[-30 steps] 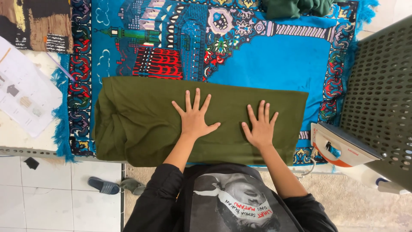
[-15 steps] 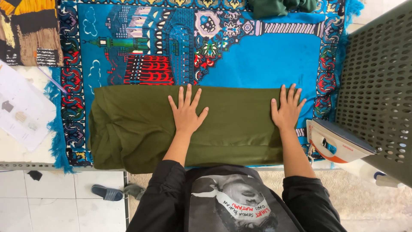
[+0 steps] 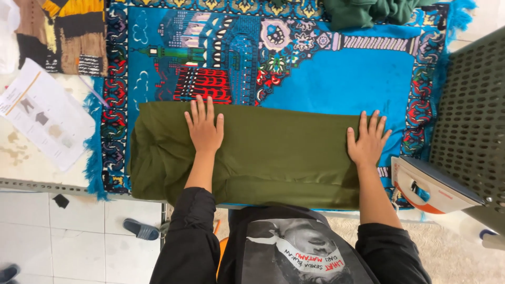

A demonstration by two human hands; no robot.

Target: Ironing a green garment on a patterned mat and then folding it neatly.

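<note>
A folded olive-green cloth (image 3: 273, 158) lies flat across a blue patterned rug (image 3: 336, 84) on the table. My left hand (image 3: 204, 126) rests palm down on the cloth's upper left part, fingers spread. Near the cloth's right end, my right hand (image 3: 367, 142) presses flat with its fingers apart. Neither hand grips anything.
A white and orange clothes iron (image 3: 428, 185) stands at the right, beside a grey perforated basket (image 3: 471, 121). A printed paper sheet (image 3: 44, 113) lies at the left. A dark green garment (image 3: 368, 11) sits at the rug's far edge, a brown and yellow cloth (image 3: 71, 34) at top left.
My hands have spread apart along the cloth: the left slid toward the left, the right slid out to the cloth's right end.
</note>
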